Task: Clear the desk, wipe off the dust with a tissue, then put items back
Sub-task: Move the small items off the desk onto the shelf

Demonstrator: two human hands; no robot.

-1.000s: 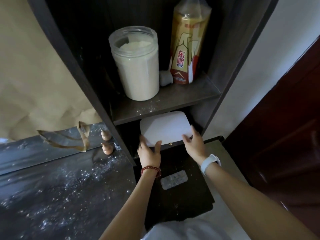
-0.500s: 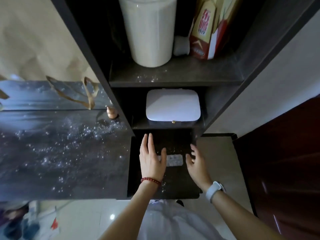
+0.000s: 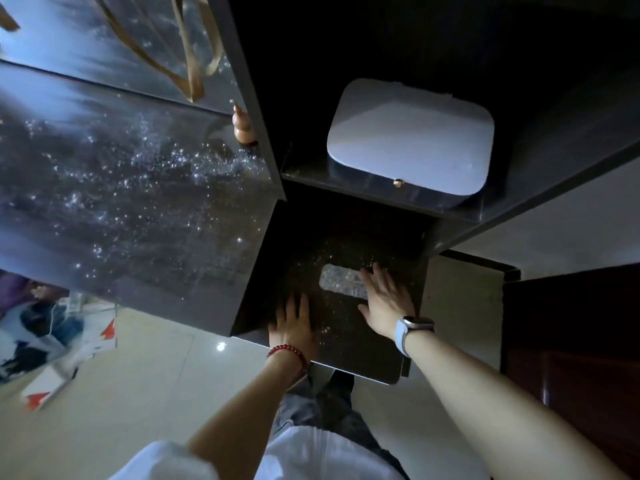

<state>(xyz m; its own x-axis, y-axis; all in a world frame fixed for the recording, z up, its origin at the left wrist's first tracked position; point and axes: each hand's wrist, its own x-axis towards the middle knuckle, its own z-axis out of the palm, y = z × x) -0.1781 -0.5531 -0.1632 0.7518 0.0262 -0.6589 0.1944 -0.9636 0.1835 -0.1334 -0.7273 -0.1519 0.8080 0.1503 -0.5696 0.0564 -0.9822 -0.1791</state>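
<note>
You have two hands over the dark desk (image 3: 346,355): the left hand (image 3: 292,323) and the right hand (image 3: 384,301). Count one white box (image 3: 408,140) on the shelf beyond the desk, one clear blister pack (image 3: 341,282) on it, one small wooden gourd (image 3: 242,128) left of the box

My view is dim; the shelf (image 3: 381,46) recess is nearly black. Cool light glares off the dusty desk (image 3: 121,202) at left. Wide-angle bending warps the edges, with slight motion blur.
</note>
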